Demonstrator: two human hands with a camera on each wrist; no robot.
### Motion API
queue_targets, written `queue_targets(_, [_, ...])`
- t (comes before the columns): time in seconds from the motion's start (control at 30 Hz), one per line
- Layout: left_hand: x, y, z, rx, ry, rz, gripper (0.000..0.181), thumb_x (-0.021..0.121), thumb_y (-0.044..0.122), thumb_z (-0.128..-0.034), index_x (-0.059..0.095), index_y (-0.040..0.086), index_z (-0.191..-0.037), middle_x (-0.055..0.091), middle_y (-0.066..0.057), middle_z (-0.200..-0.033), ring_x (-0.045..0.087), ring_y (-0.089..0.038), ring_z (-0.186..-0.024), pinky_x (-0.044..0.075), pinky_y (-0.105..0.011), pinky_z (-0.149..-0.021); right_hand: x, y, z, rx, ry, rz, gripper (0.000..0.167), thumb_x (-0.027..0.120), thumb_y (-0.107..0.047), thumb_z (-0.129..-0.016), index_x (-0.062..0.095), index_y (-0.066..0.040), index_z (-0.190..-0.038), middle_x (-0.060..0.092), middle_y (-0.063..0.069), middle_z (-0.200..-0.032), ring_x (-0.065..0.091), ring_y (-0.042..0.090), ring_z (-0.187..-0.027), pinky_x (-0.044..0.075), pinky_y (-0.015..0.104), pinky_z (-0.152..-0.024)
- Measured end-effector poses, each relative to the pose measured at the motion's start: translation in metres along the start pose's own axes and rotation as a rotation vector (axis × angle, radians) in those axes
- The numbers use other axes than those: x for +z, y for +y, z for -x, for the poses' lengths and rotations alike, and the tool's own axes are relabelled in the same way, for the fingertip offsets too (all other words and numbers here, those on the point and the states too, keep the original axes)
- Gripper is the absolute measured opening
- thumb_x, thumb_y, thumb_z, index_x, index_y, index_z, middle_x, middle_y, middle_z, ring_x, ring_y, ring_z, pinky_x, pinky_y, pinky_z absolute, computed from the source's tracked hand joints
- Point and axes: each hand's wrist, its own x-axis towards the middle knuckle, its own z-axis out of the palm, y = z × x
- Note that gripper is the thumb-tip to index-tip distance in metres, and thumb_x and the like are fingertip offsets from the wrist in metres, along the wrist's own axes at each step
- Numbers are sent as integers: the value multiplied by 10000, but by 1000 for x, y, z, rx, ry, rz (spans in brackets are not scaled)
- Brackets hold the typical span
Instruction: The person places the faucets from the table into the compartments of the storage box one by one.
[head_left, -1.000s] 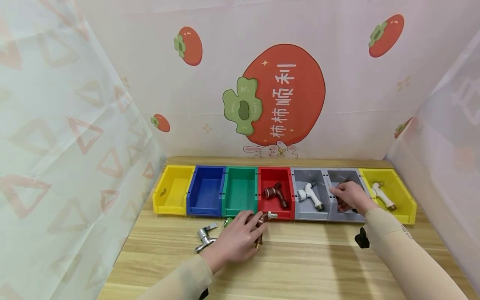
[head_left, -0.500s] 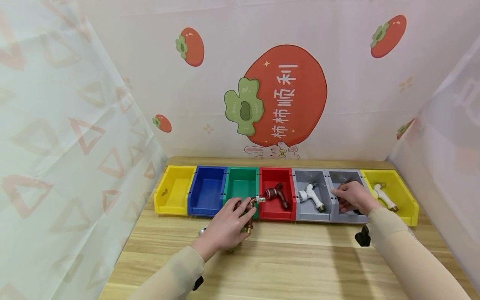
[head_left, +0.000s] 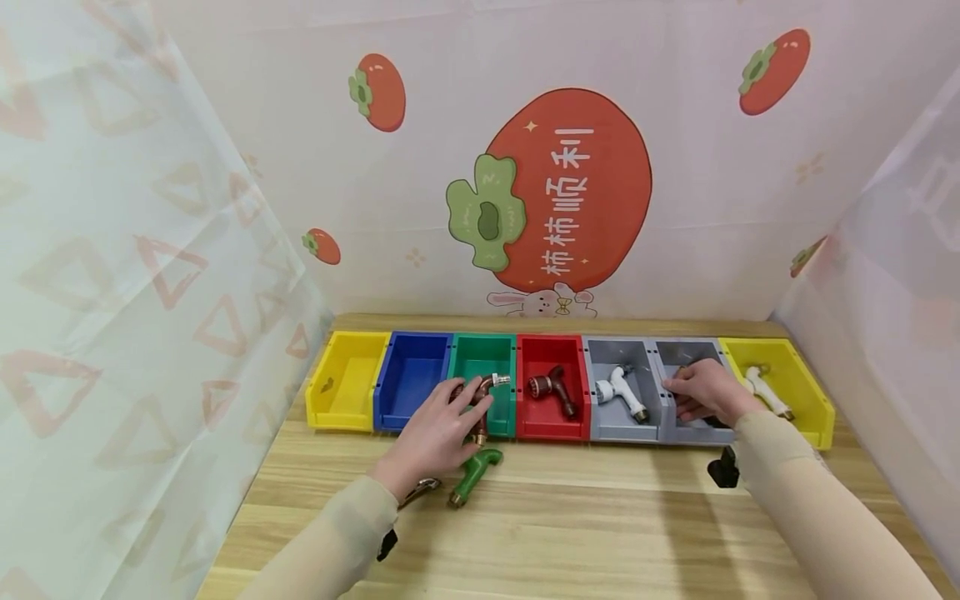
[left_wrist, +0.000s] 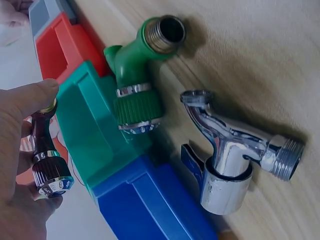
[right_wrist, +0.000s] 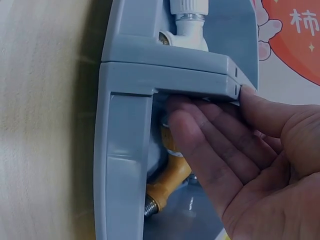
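My left hand (head_left: 435,433) grips a brown faucet (head_left: 481,423) over the front of the green bin (head_left: 480,348). In the left wrist view, the thumb and fingers close round that faucet's body, beside its ridged knob. A green faucet (left_wrist: 132,70) and a chrome faucet (left_wrist: 235,145) lie on the table below this hand. My right hand (head_left: 705,392) reaches into the right grey bin (right_wrist: 125,165) and pinches its side wall, thumb at the top edge and fingers inside. An orange-yellow faucet (right_wrist: 172,175) lies in that bin, partly hidden by the fingers.
Bins stand in a row along the table's back. The red bin (head_left: 528,421) holds another brown faucet (head_left: 555,390), the left grey bin a white faucet (head_left: 621,392), and the right yellow bin another white faucet (head_left: 767,392). A blue bin (head_left: 412,423) and another yellow bin (head_left: 341,419) stand left.
My left hand has carried the brown faucet left and away from me, from before the red bin to the green one, uncovering the green faucet. The right hand stays at the grey bin.
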Motion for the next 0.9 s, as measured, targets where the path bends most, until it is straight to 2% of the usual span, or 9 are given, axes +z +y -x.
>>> queue_targets(0.13, [1,-5,-3,-7,-6,-1,766,850,412,-829,556,154,-1488,450,-166,-1570,454,-414,-1365,430,-522,-1136,1,1,0,-7,-4,-4,278,608,-199,-1047,663,59,-958,644,117,-784,695,217,-688,637,401,-683])
queue_targets(0.33, [4,-11,-10,6,23,-29,742,839,422,-841,572,134,-1471,478,-182,-1544,481,-428,-1344,444,-522,-1123,1,1,2,-21,-11,-3,282,595,-199,-1053,654,36,-909,643,106,-764,690,209,-682,636,408,-687])
queue_targets(0.47, [8,-14,-16,-8,8,-36,727,816,431,-864,564,130,-1476,474,-186,-1546,480,-427,-1344,443,-525,-1123,1,1,2,-19,-9,0,284,591,-195,-1055,649,22,-882,647,105,-758,687,205,-678,636,408,-688])
queue_targets(0.77, [13,-13,-34,-107,-57,-14,741,814,429,-869,548,117,-1486,448,-205,-1557,452,-452,-1351,390,-549,-1157,2,2,1,-23,-1,3,287,596,-197,-1052,648,28,-881,643,112,-766,684,207,-676,636,401,-677])
queue_targets(0.9, [14,-10,-42,-167,-113,-20,747,792,449,-886,521,140,-1509,421,-185,-1580,425,-435,-1382,348,-541,-1190,2,3,1,-26,-1,9,291,594,-204,-1055,655,37,-903,648,113,-770,686,210,-680,637,405,-682])
